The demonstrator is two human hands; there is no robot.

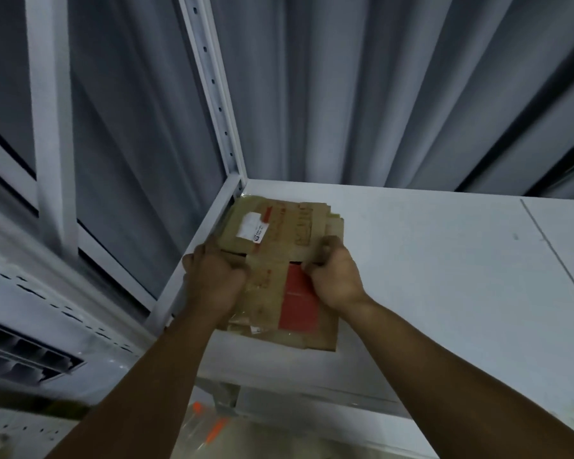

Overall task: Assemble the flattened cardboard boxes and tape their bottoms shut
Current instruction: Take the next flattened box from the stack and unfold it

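The boxes [280, 233] lie flat in a stack at the middle of the frame. They sit in the corner of a white shelf [428, 260], close against the rack's post [212, 84]. The top sheet is brown card with faded red print. It has a white label [253, 226] toward its upper left and a red panel [298, 301] lower down, right of centre. A dark gap runs across the sheet between its flaps, just above the red panel.

My left grip [214, 279] is clenched on the stack's left edge, fingers curled over the card, back of the hand toward me. My right grip [333, 276] grasps the card on the right side, fingers curled in at the gap and thumb against the top of the red panel. Both my forearms reach up from the bottom of the frame.

Behind the shelf a grey curtain [378, 94] fills the upper right. A white window frame [52, 127] stands in the upper left, and a slatted vent [24, 356] sits at the lower left. At bottom centre, below the shelf, there is blurred clear plastic [209, 429] with orange bits in it; I cannot tell what it holds
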